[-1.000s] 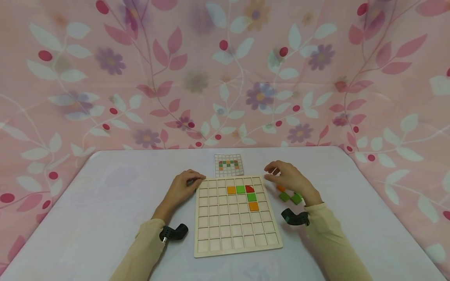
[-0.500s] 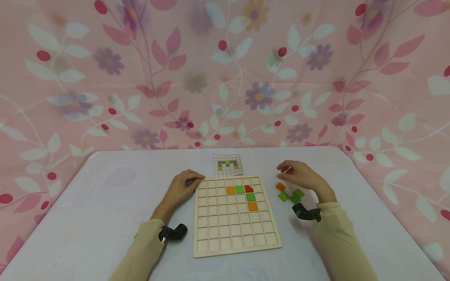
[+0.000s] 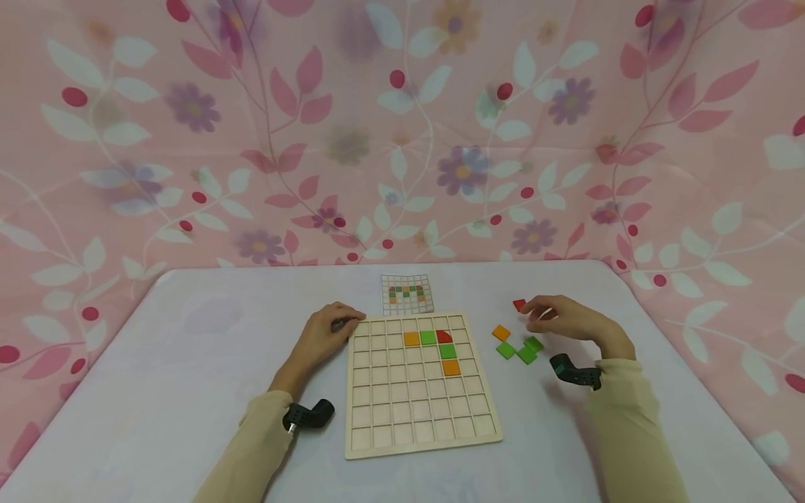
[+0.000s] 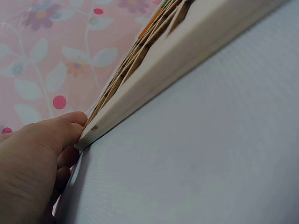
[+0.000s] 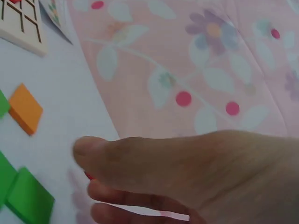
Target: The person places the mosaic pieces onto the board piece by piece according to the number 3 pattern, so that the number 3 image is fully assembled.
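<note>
My left hand [image 3: 325, 333] holds the upper left corner of a square wooden grid board [image 3: 393, 412]; in the left wrist view its fingers [image 4: 70, 123] meet that corner. Set in the board are an orange tile [image 3: 411, 339], a green tile [image 3: 428, 337], a red rounded tile [image 3: 444, 337], another green tile [image 3: 447, 351] and a second orange tile [image 3: 451, 367]. Right of the board, my right hand [image 3: 569, 320] hovers with bent fingers beside a loose red tile [image 3: 519, 305]. Its thumb [image 5: 121, 156] mostly hides that tile in the right wrist view.
A printed pattern card [image 3: 407, 294] lies behind the board. Between the board and my right hand lie a loose orange tile [image 3: 501, 332] and several green tiles [image 3: 526, 355]. A floral curtain [image 3: 402, 140] hangs behind the white table [image 3: 220, 363].
My right hand has moved right, away from the board and past the loose tiles, uncovering them and the red tile. My left hand stays at the board's corner.
</note>
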`<state>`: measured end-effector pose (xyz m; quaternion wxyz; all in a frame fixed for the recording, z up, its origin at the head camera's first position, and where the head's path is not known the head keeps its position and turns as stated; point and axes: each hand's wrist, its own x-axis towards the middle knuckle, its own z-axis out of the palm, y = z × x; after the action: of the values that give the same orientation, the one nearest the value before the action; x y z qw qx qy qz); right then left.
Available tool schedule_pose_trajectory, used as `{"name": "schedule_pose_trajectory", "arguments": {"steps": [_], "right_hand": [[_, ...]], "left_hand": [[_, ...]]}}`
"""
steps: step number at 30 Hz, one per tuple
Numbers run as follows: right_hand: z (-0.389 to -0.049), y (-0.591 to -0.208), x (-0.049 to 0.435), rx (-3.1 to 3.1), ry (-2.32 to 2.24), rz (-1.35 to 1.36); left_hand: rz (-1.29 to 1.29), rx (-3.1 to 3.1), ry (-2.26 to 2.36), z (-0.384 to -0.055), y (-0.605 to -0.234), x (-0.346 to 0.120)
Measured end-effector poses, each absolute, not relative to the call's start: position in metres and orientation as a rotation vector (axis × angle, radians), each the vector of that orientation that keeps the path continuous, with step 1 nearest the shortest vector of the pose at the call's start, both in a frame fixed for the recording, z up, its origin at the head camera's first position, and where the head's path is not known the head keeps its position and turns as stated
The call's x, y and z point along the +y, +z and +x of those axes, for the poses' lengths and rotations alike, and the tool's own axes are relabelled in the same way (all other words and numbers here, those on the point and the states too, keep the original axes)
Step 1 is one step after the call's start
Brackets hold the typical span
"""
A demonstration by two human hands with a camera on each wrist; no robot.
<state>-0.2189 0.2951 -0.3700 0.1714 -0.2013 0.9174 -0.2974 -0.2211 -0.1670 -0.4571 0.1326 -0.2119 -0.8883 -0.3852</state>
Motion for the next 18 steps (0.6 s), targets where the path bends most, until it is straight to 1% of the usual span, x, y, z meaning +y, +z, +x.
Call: {"name": "schedule_pose_trajectory", "arguments": {"steps": [8, 18], "right_hand": [[-0.219, -0.383, 0.315, 2.488, -0.895, -0.595], [-0.221, -0.399, 0.325, 2.452, -0.928, -0.591]], "left_hand": [[-0.617, -2.572, -1.125, -0.221, -0.457, -0.169], [-0.622, -2.580, -1.119, -0.224, -0.461, -0.169]]}}
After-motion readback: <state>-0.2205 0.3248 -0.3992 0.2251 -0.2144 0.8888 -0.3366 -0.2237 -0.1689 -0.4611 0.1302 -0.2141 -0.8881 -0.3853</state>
